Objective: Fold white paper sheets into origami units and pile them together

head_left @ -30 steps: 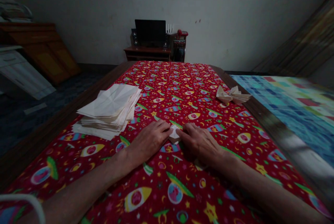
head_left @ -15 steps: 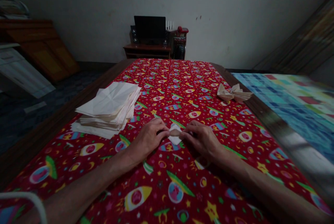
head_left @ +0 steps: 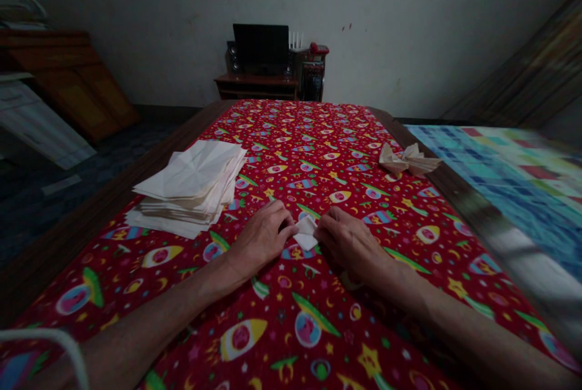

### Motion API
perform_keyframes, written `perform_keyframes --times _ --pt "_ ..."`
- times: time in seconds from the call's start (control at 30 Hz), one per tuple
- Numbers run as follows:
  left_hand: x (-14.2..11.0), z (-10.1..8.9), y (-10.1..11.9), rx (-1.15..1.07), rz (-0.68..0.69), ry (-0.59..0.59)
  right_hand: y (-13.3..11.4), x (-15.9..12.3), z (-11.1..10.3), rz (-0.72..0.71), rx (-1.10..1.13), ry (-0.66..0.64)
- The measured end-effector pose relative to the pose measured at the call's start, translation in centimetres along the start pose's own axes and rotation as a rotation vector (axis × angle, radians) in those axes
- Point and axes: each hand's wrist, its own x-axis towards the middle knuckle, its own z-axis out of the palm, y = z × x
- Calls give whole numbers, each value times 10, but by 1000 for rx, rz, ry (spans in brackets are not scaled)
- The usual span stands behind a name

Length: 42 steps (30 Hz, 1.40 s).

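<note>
A small piece of white folded paper [head_left: 306, 233] sits low over the red patterned tablecloth [head_left: 291, 293], a little below the middle of the view. My left hand [head_left: 268, 231] pinches its left corner between thumb and fingers. On the opposite side, my right hand [head_left: 344, 235] has its fingers closed at the paper's right corner; the fingertips are partly hidden behind the knuckles. A crease runs across the paper between the two hands.
At the left lies a stack of creased white paper sheets [head_left: 191, 174]. Folded paper pieces [head_left: 408, 160] rest near the table's right edge. A white cable [head_left: 59, 336] curves in at the lower left. Beyond the table stands a desk with a black monitor [head_left: 260, 49].
The brownish opening in the middle of the paper no longer shows; the paper looks flatter and white all over. Both hands keep nearly the same place, the right one turned slightly.
</note>
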Motion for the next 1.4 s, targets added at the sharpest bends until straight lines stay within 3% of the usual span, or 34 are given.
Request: perform_keyframes --times 0.23,0.53,0.77,0.9,0.97,1.07,1.17,1.3,1.4 --pt "-2 -6 0 41 -18 -31 -2 -4 -3 -11 17 33" --pt "-3 -4 11 65 0 -39 -3 0 -10 227 260 90" --pt "-3 4 22 39 -16 124 -8 1 -7 236 299 62" --pt "3 -6 17 61 123 216 -8 4 -7 162 314 41" --pt "5 -18 15 175 217 254 -9 5 -9 182 354 28" --pt "7 -36 18 532 295 175 -10 7 -14 248 394 103" --pt "5 -42 27 750 322 82 -12 6 -18 171 348 237" --pt "2 -35 37 778 370 23 -12 3 -15 25 196 172" --pt "0 -29 39 732 391 -5 -9 2 -9 25 96 104"
